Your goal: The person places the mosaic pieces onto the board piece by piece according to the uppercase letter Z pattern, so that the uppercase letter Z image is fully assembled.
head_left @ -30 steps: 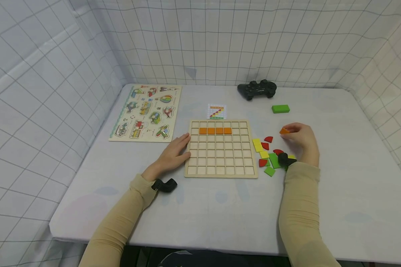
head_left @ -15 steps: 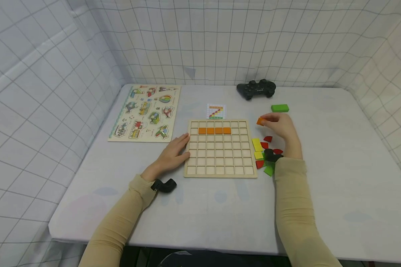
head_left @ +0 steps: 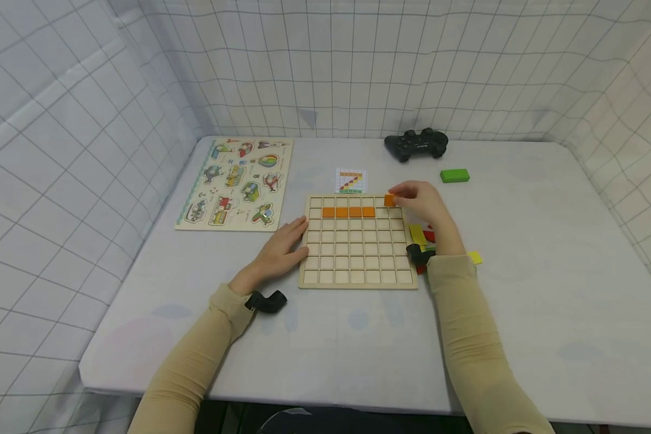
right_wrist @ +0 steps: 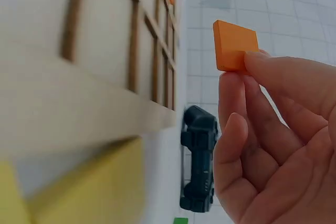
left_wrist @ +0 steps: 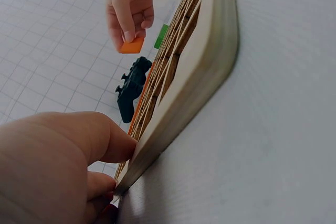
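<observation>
An orange square tile [right_wrist: 233, 43] is pinched between thumb and fingers of my right hand [head_left: 422, 202], held above the top right part of the wooden grid board [head_left: 358, 284]. Several orange tiles [head_left: 349, 212] sit side by side in the board's second row. My left hand [head_left: 275, 253] rests against the board's left edge, its fingers fairly straight; in the left wrist view the thumb touches the rim. Behind the board lies a small pattern card [head_left: 351, 181] printed with coloured squares on a grid.
Yellow [head_left: 418, 234], red and green pieces lie right of the board, partly hidden under my right forearm. A green block [head_left: 454, 175] and a black game controller [head_left: 416, 144] are at the back. A picture puzzle board [head_left: 235, 184] lies at the left.
My right hand has carried the orange tile leftward from the right side of the table to over the board's upper right. My left hand has stayed at the board's edge.
</observation>
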Available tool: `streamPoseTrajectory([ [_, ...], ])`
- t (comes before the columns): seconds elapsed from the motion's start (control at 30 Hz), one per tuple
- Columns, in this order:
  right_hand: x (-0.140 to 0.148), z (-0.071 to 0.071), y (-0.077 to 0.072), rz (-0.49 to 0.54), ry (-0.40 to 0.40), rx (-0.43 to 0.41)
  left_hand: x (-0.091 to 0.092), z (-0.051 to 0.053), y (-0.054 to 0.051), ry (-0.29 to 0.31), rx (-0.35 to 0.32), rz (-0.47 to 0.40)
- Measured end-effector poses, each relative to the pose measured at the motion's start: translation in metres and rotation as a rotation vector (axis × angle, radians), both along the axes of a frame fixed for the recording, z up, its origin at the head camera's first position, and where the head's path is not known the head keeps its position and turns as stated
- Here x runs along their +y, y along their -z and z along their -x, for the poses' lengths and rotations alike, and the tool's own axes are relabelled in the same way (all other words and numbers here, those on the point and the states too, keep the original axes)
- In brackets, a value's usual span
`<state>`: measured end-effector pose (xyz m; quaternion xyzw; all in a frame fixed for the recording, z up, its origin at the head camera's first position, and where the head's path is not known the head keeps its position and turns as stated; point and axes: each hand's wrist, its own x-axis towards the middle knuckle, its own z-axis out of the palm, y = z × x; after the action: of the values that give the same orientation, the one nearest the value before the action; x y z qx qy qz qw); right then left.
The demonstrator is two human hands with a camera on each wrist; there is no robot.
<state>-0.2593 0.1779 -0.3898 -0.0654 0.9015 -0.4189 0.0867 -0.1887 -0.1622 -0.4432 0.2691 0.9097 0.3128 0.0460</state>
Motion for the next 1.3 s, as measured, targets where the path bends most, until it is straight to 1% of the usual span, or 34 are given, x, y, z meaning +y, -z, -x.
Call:
streamPoseTrajectory([
  [0.23, -0.004, 0.001, 0.009, -0.007, -0.015, -0.058, 0.001, -0.001, -0.001, 0.007, 0.002, -0.011],
  [0.4, -0.007, 0.004, 0.017, -0.016, -0.054, -0.064, 0.001, -0.001, -0.001, 0.004, 0.011, -0.011],
  [0.5, -0.008, 0.004, 0.019, -0.033, -0.065, -0.059, 0.0, -0.001, 0.0, 0.004, 0.015, -0.01],
  [0.6, -0.007, 0.005, 0.019, -0.044, -0.066, -0.074, 0.0, -0.001, -0.001, 0.005, 0.017, -0.015],
  [0.7, -0.006, 0.005, 0.018, -0.04, -0.082, -0.102, 0.0, -0.001, -0.001, 0.003, 0.018, -0.013],
  [0.87, 0.006, 0.003, 0.009, 0.018, -0.078, -0.152, 0.0, 0.0, 0.0, 0.002, 0.015, -0.009],
  [1.03, 0.026, -0.002, -0.001, 0.029, -0.06, -0.15, 0.0, -0.002, 0.001, 0.015, 0.031, -0.058],
  [1.07, 0.029, -0.004, -0.002, 0.03, -0.057, -0.148, 0.0, -0.002, 0.002, 0.018, 0.047, -0.063],
  [1.13, 0.037, -0.006, -0.004, 0.043, -0.05, -0.152, 0.0, -0.003, 0.001, 0.023, 0.055, -0.079],
  [1.2, 0.044, -0.008, -0.004, 0.06, -0.047, -0.152, 0.0, -0.003, 0.001, 0.02, 0.045, -0.074],
  [1.3, 0.053, -0.01, -0.003, 0.089, -0.047, -0.155, 0.001, -0.002, 0.0, 0.007, 0.013, -0.044],
])
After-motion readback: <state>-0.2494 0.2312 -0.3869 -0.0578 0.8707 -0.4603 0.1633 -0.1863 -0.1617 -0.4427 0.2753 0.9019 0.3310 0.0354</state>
